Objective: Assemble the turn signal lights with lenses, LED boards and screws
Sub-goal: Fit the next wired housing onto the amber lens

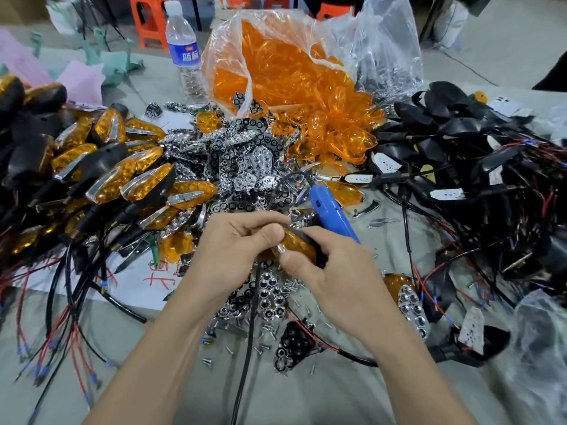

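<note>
Grey table [316, 397] bears one blue screwdriver [333, 213]; left hand [233, 245] and right hand [336, 266] grip one turn signal [299, 245].

I get bright, even light from overhead, with only faint, soft shadows on the table [337, 400]. Glare sparkles on the chrome reflectors [245, 161] and the clear plastic bag [383, 56]. My wide lens bows the edges. The wires [46, 348] at the left smear with blur, and the far background is soft.

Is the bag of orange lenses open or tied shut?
Open: the bag gapes at its mouth, and orange lenses spill out.
</note>
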### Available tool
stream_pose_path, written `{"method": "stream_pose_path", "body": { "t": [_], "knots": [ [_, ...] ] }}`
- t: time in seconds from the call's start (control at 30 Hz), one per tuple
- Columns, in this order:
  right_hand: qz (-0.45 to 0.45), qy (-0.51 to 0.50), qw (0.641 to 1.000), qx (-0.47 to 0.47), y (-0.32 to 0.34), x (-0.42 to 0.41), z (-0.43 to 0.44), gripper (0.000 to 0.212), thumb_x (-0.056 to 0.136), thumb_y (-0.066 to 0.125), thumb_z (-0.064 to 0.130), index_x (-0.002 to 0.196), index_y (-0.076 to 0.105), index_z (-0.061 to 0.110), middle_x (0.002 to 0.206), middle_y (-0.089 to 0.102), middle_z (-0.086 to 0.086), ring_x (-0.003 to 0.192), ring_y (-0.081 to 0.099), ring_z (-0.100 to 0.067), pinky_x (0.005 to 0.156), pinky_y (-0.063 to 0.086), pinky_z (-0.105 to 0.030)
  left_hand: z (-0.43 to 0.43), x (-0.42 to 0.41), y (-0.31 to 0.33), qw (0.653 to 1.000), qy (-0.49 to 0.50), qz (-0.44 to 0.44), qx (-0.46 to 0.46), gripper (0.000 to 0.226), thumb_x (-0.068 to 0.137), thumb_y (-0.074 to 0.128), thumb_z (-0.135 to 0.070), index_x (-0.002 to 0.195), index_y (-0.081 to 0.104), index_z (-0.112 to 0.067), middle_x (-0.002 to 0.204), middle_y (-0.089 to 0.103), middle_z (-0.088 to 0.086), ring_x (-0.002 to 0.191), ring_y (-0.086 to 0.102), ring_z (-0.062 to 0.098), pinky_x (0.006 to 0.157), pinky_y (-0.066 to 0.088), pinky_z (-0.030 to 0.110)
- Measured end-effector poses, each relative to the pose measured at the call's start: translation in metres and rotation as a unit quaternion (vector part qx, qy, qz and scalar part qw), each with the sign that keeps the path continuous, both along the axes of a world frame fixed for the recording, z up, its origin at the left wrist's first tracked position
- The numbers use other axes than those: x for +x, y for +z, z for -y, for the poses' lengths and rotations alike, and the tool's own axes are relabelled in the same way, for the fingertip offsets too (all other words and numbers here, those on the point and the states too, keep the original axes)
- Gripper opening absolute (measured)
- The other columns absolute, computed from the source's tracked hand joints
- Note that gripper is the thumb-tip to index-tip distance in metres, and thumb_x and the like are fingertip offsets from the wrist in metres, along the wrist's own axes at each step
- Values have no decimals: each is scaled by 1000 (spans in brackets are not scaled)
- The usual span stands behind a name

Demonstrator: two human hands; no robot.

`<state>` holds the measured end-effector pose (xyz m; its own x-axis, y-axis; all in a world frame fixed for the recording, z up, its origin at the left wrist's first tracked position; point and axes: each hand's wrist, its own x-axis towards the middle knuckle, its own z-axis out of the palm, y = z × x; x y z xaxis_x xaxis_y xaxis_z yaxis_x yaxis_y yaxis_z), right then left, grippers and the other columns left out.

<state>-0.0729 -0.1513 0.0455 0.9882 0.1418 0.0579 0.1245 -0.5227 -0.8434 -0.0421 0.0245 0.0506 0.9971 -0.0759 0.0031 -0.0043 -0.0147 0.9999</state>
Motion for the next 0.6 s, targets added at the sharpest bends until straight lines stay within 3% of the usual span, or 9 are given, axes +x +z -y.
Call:
{"method": "stream_pose_path", "body": {
  "t": [0.07,0.17,0.23,0.3,0.43,0.5,0.6],
  "knots": [
    [-11,5,1000,-12,0,2,1,25,81,75,51,103,67,42,71,62,20,61,55,-4,58,42,-13,5,0,-5,999,24,5,40,28,87,79,-3,86,84,-31,85,81,0,78,76,13,71,58,26],
    [-35,13,996,82,0,9,4,24,82,76,37,106,71,38,73,66,12,58,54,-4,57,43,-18,12,-1,-5,999,30,5,-23,18,81,83,-17,92,85,-31,91,81,-2,85,76,10,74,57,19],
    [-63,23,983,170,-1,13,6,27,83,76,32,110,74,34,86,73,2,72,63,-19,68,55,-34,14,0,-5,997,-12,-11,-79,22,81,77,-24,99,84,-34,106,80,-4,101,74,7,83,56,18],
    [-74,44,973,216,-2,17,7,27,84,77,29,111,75,31,96,73,-9,82,66,-21,80,58,-47,17,4,-7,992,-57,-26,-107,25,83,73,-24,105,83,-33,121,77,-4,117,69,9,95,55,24],
    [-70,25,967,245,-7,28,4,22,84,78,24,103,75,14,94,68,-26,81,60,-24,83,53,-63,21,15,-9,995,-58,-6,-79,21,88,68,-23,105,82,-21,112,77,10,106,70,28,96,56,44],
    [-70,6,967,244,-10,35,2,18,82,78,24,95,75,11,79,65,-15,76,56,-21,75,54,-57,23,24,-9,997,-40,10,-59,19,89,67,-20,100,82,-19,105,78,12,100,72,30,91,59,44],
    [-80,-9,965,251,-11,47,-1,7,81,78,23,86,76,20,69,62,5,64,56,-10,59,50,-31,24,36,-12,998,-28,11,-51,18,90,66,-16,98,82,-14,98,78,15,90,74,29,78,61,36]
  ]
}}
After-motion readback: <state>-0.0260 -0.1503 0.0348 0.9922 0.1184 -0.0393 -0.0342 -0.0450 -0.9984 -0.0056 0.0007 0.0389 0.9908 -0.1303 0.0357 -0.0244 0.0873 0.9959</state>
